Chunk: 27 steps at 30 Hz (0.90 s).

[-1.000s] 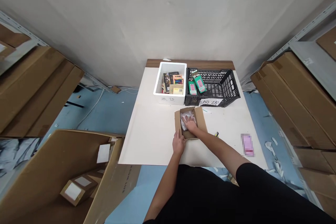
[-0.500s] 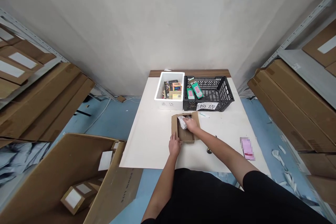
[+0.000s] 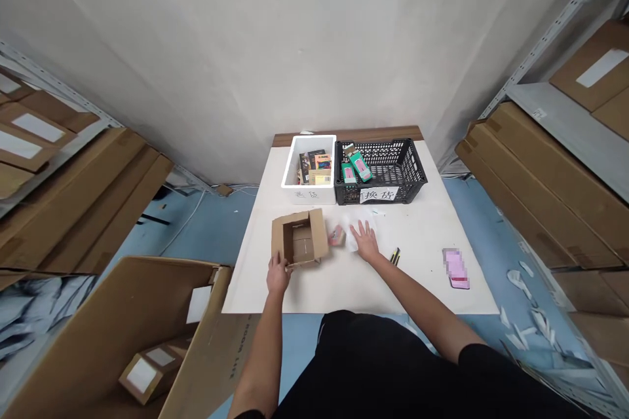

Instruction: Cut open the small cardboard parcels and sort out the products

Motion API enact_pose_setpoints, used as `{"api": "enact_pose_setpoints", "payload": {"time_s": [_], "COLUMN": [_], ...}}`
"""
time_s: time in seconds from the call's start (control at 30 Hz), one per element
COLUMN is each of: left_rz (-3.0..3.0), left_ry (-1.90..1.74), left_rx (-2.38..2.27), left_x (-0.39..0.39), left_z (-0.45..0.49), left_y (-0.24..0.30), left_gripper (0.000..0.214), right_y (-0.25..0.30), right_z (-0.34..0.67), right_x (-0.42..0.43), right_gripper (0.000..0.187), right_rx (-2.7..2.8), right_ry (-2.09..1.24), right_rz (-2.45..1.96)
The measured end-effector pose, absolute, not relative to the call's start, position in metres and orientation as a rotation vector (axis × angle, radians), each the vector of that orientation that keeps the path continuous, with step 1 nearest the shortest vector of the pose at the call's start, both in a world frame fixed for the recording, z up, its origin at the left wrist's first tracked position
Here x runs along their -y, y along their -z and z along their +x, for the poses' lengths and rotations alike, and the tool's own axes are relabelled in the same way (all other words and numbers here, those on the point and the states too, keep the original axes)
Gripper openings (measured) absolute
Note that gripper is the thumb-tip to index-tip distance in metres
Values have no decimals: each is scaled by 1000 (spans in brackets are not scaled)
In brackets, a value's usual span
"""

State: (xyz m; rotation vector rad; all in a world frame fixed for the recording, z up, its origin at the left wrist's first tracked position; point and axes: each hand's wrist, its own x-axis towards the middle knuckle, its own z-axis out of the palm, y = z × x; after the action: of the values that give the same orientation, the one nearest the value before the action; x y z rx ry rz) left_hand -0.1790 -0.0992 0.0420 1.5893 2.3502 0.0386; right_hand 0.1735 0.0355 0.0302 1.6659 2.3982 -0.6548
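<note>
My left hand point(image 3: 278, 273) grips the near left corner of a small open cardboard box point(image 3: 276, 236), whose flaps stand apart and whose inside shows bare brown board. My right hand point(image 3: 366, 242) is open, fingers spread, lying on a thin white wrapping sheet point(image 3: 352, 240) on the table. Between the box and that sheet is a small reddish and grey item point(image 3: 337, 236), blurred, its kind unclear. A yellow and black utility knife point(image 3: 395, 256) lies just right of my right wrist.
On the white table point(image 3: 314, 294) stand a white foam bin point(image 3: 308, 195) of small packets and a black plastic crate point(image 3: 407, 191) holding green and pink boxes. A pink phone-like item point(image 3: 457, 268) lies at right. A large carton point(image 3: 211, 340) is at lower left; shelves flank both sides.
The small box has moved left with my left hand and is tilted. My right hand has left its inside and now lies spread on the white sheet; the reddish item now shows on the table.
</note>
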Motion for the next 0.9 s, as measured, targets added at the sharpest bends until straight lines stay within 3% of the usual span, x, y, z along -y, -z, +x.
{"api": "enact_pose_setpoints", "payload": {"time_s": [0.1, 0.27, 0.37, 0.5, 0.67, 0.9], "left_rz": [1600, 1614, 1646, 1858, 1791, 1682], "left_ry": [-21, -141, -386, -495, -201, 39], "left_rx": [-2341, -2418, -2460, -2061, -1764, -1751], "left_x": [101, 98, 89, 66, 13, -53], "left_z": [-187, -167, -127, -54, 3, 4], "left_y": [-52, -66, -67, -51, -17, 33], "left_gripper": [32, 63, 62, 50, 45, 66], "right_y": [6, 28, 23, 19, 33, 46], "right_z": [176, 180, 181, 183, 186, 204], "right_x": [-18, -14, -21, -17, 0, 2], "right_gripper": [117, 126, 116, 101, 102, 96], "right_rx": [-2023, -2052, -2064, -2151, -2182, -1841], "right_ry": [828, 932, 947, 990, 1027, 969], "right_rz": [1580, 1465, 1506, 1593, 1487, 1481]}}
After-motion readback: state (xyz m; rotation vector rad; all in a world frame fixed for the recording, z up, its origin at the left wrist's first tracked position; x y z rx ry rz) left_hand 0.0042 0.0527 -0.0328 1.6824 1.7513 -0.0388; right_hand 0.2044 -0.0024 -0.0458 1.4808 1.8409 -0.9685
